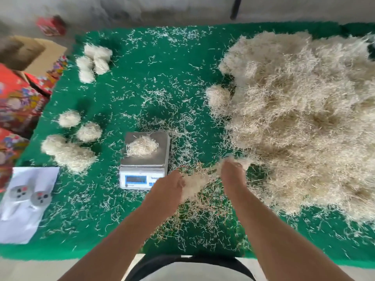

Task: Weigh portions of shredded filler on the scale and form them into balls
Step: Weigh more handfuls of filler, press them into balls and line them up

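Green table (182, 67) w/ scale (144, 161), filler pile (300, 118), balls (89, 131), paper (26, 203).

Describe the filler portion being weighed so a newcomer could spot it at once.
Start from the green felt table cover, then find the small white digital scale near its front centre. The loose pale shredded-filler clump lies on its steel platter, the only portion raised off the cloth.

Rough green pile cloth (162, 57), dry pale stringy filler (304, 108), scale (145, 159) w/ dull metal pan, white plastic body.
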Motion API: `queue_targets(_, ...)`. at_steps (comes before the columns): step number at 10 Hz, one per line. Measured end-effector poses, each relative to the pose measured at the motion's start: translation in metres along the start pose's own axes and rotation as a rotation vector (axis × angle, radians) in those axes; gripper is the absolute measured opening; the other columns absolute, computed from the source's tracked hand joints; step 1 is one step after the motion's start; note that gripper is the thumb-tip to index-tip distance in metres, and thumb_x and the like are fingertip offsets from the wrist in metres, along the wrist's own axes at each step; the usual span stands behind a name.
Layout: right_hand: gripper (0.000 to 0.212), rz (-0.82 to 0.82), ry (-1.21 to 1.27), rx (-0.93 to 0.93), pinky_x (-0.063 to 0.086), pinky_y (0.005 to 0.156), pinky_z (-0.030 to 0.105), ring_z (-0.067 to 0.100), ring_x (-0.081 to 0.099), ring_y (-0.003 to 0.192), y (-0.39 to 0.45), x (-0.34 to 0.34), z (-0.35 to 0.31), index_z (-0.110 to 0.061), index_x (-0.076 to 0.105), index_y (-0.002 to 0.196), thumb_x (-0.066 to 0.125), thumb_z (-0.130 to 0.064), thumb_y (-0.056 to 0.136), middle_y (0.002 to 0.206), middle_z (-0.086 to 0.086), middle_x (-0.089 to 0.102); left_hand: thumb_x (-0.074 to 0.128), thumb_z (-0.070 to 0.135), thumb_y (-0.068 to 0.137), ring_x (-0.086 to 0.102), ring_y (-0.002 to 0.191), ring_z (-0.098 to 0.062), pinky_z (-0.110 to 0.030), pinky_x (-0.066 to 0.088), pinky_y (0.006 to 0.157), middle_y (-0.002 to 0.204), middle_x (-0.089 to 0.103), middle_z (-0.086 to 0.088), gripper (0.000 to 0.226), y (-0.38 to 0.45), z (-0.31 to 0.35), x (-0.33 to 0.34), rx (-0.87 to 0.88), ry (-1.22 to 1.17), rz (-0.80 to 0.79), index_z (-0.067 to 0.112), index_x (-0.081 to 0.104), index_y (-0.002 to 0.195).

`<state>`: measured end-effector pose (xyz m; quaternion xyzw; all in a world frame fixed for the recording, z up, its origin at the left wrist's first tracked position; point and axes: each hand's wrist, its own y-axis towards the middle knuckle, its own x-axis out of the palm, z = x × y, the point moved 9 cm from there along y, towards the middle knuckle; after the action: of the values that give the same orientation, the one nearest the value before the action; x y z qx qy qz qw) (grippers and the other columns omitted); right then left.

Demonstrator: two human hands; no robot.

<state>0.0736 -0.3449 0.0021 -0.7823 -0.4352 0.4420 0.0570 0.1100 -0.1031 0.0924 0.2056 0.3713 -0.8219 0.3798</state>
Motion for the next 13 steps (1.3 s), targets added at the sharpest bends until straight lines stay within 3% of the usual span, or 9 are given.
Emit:
queue_targets(2,0.036,0.089,-0.046,0.228,0.053,0.098,0.058,0.048,0.065,0.106,0.031,-0.048,0.047,0.005,0.065,0.121,0.042,-0.021,0.11,0.117,0.032,0.068,0.049,0.031,0.11,0.063,0.096,-0.017,-0.034,0.05,0.086,0.108,0.067,0.007,0.022,-0.029,-0.114,-0.093,-0.171,-0.242,0.119,0.044,0.067,0.112)
queue_targets(3,0.049,-0.091,0.129,0.403,0.061,0.075,0.046,0.034,0.068,0.085,-0.003,-0.009,0.051,0.003,0.064,0.125,0.061,-0.041,0.104,0.114,0.029,0.07,0.049,0.018,0.109,0.064,0.109,-0.031,-0.043,0.05,0.097,0.12,0.071,-0.009,0.025,-0.008,-0.133,-0.141,-0.153,-0.183,0.207,0.014,0.07,0.121)
queue_targets(4,0.045,-0.187,0.082,0.501,0.064,0.08,0.047,0.037,0.073,0.092,-0.045,0.03,0.05,0.002,0.065,0.111,0.069,-0.041,0.1,0.111,0.027,0.071,0.046,0.024,0.106,0.063,0.088,-0.028,-0.036,0.05,0.073,0.096,0.073,-0.006,0.022,0.034,-0.123,-0.172,-0.127,-0.372,0.156,0.019,0.066,0.103)
queue_targets(5,0.061,-0.175,0.025,0.438,0.06,0.093,0.051,0.035,0.071,0.094,-0.067,0.055,0.033,0.005,0.057,0.133,0.068,-0.046,0.1,0.107,0.023,0.07,0.052,0.018,0.091,0.057,0.09,-0.026,-0.039,0.041,0.077,0.105,0.065,-0.022,0.017,0.08,-0.111,-0.193,-0.055,-0.501,0.079,0.012,0.063,0.102)
queue_targets(6,0.088,-0.144,-0.037,0.367,0.054,0.103,0.058,0.031,0.067,0.099,-0.078,0.062,0.009,0.0,0.029,0.158,0.067,-0.052,0.099,0.116,0.02,0.066,0.065,0.008,0.089,0.07,0.101,-0.03,-0.046,0.05,0.094,0.126,0.066,-0.02,0.044,0.121,-0.115,-0.198,-0.02,-0.523,0.016,0.023,0.065,0.131)
queue_targets(8,0.087,-0.109,-0.006,0.321,0.056,0.1,0.057,0.03,0.07,0.094,-0.079,0.056,-0.028,-0.006,0.026,0.162,0.068,-0.048,0.099,0.099,0.013,0.065,0.087,0.029,0.084,0.067,0.09,-0.022,-0.032,0.061,0.065,0.147,0.055,-0.021,0.086,0.172,-0.173,-0.194,-0.109,-0.23,0.025,0.017,0.042,0.157)
queue_targets(9,0.081,-0.084,-0.035,0.305,0.061,0.093,0.052,0.029,0.073,0.091,-0.082,0.056,-0.039,-0.008,0.031,0.16,0.065,-0.051,0.1,0.094,0.008,0.067,0.081,0.04,0.089,0.068,0.1,-0.028,-0.051,0.063,0.087,0.144,0.057,-0.02,0.075,0.178,-0.193,-0.199,-0.129,-0.229,0.041,0.018,0.047,0.153)
queue_targets(11,0.075,-0.075,-0.089,0.274,0.064,0.078,0.042,0.039,0.074,0.102,-0.084,0.07,-0.065,-0.017,0.037,0.157,0.064,-0.054,0.098,0.098,0.013,0.073,0.049,0.014,0.106,0.038,0.036,0.003,-0.019,0.042,0.04,0.143,0.061,-0.017,0.04,0.183,-0.201,-0.196,-0.008,-0.219,0.035,0.025,0.06,0.143)
queue_targets(13,0.072,-0.135,-0.133,0.208,0.065,0.074,0.04,0.036,0.075,0.095,-0.083,0.097,-0.093,-0.019,0.039,0.157,0.064,-0.053,0.098,0.111,0.02,0.073,0.033,0.005,0.11,0.04,0.044,-0.004,-0.016,0.045,0.05,0.152,0.052,-0.024,0.045,0.186,-0.192,-0.191,0.099,-0.025,0.016,0.017,0.056,0.147)
